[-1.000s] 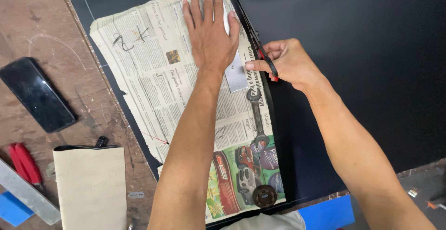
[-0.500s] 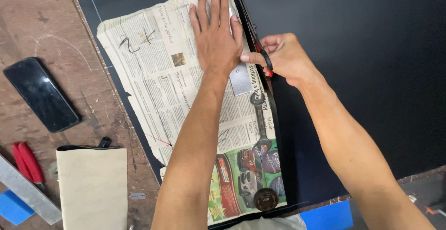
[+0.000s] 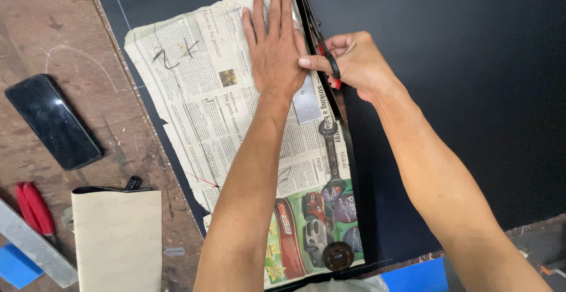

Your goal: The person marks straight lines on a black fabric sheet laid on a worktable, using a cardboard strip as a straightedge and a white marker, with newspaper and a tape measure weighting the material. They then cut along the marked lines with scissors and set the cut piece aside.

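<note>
My left hand [image 3: 274, 44] lies flat, fingers together, on a sheet of newspaper [image 3: 194, 91] spread over black sheet material [image 3: 460, 91]. Just right of it, my right hand [image 3: 359, 62] grips scissors [image 3: 331, 71] with red and black handles at the newspaper's right edge; the blades are mostly hidden under my hands. A small metal plate [image 3: 306, 100], a wrench [image 3: 331, 150] and a round dark metal ring [image 3: 338, 255] rest on the paper along that same edge.
On the worn wooden table at left lie a black phone [image 3: 53, 121], a red-handled tool [image 3: 32, 206], a metal ruler [image 3: 29, 242] and a beige booklet [image 3: 118, 239]. A blue object [image 3: 413, 277] sits at the bottom edge.
Both hands have slid a little farther up the newspaper's right edge, the scissors moving with my right hand. The weights on the paper have stayed put.
</note>
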`<state>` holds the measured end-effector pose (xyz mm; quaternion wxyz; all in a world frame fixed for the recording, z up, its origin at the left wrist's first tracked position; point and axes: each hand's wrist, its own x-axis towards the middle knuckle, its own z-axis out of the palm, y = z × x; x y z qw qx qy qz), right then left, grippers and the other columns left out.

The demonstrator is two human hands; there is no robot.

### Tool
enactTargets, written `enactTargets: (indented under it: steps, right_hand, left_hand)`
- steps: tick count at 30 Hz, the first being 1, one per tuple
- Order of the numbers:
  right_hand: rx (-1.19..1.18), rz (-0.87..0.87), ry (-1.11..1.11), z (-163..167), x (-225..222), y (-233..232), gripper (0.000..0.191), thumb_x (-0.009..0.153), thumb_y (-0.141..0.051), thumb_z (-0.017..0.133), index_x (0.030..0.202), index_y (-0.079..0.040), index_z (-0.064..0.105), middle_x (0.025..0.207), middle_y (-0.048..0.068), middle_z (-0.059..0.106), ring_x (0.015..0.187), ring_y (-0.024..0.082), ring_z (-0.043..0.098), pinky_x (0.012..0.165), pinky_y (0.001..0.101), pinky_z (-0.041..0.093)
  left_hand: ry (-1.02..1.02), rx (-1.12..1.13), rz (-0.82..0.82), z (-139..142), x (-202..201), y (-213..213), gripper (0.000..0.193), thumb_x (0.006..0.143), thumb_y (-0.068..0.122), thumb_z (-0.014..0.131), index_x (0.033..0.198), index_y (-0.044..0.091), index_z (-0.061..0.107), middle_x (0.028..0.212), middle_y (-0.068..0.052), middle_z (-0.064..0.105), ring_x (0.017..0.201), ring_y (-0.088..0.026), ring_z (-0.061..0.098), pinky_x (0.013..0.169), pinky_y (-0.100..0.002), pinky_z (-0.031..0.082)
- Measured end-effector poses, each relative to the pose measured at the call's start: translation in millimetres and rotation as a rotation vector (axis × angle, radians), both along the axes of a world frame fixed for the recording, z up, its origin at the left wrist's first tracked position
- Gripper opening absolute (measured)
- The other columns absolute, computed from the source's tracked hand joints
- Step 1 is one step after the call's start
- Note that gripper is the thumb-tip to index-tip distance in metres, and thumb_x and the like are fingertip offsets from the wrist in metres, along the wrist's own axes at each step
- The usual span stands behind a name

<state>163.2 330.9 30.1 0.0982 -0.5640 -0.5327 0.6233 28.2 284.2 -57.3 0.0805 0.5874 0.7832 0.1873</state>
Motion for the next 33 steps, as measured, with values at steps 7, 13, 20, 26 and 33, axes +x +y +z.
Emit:
enactTargets:
  steps: [7,13,20,26,33]
  right_hand:
    - [0.013,0.000,0.057,-0.5,-10.8,12.4,0.039,0.074,-0.027,0.094,0.092,0.001,0.074,0.062,0.001,0.063,0.047,0.006,0.055,0.044,0.0212,0.045]
    - [0.029,0.002,0.059,2.8,-14.8,12.7,0.037,0.074,-0.027,0.093,0.090,0.000,0.073,0.058,0.000,0.062,0.046,0.006,0.054,0.042,0.0215,0.041]
    - [0.009,-0.018,0.075,3.6,-22.5,17.1,0.036,0.078,-0.028,0.092,0.089,0.000,0.072,0.058,-0.002,0.060,0.045,0.006,0.053,0.042,0.0217,0.042]
    - [0.011,-0.008,0.095,1.0,-22.8,16.5,0.033,0.079,-0.026,0.091,0.088,0.000,0.072,0.058,-0.001,0.059,0.044,0.006,0.051,0.042,0.0218,0.040]
    - [0.005,0.011,0.126,-9.9,-17.8,19.6,0.033,0.080,-0.028,0.090,0.087,-0.001,0.072,0.060,0.000,0.061,0.046,0.006,0.052,0.045,0.0213,0.042]
  left_hand:
    - [-0.019,0.006,-0.003,0.6,-0.7,-1.1,0.067,0.102,0.024,0.052,0.164,0.010,0.029,0.171,-0.001,0.022,0.160,-0.028,0.016,0.135,-0.050,0.008]
    - [-0.032,0.021,0.004,1.7,-0.9,0.9,0.067,0.103,0.026,0.054,0.163,0.010,0.030,0.170,-0.002,0.023,0.159,-0.028,0.016,0.134,-0.051,0.008]
    - [-0.078,0.011,0.017,3.8,-1.0,0.7,0.068,0.105,0.040,0.054,0.161,0.010,0.031,0.169,-0.002,0.026,0.158,-0.028,0.016,0.134,-0.050,0.008]
    - [-0.064,0.001,0.024,5.2,-1.0,1.9,0.067,0.106,0.043,0.052,0.161,0.011,0.032,0.169,-0.002,0.026,0.158,-0.028,0.017,0.133,-0.050,0.009]
    - [-0.063,0.032,0.023,5.8,-1.4,1.2,0.064,0.105,0.040,0.052,0.160,0.010,0.035,0.168,-0.003,0.028,0.157,-0.029,0.020,0.133,-0.051,0.011]
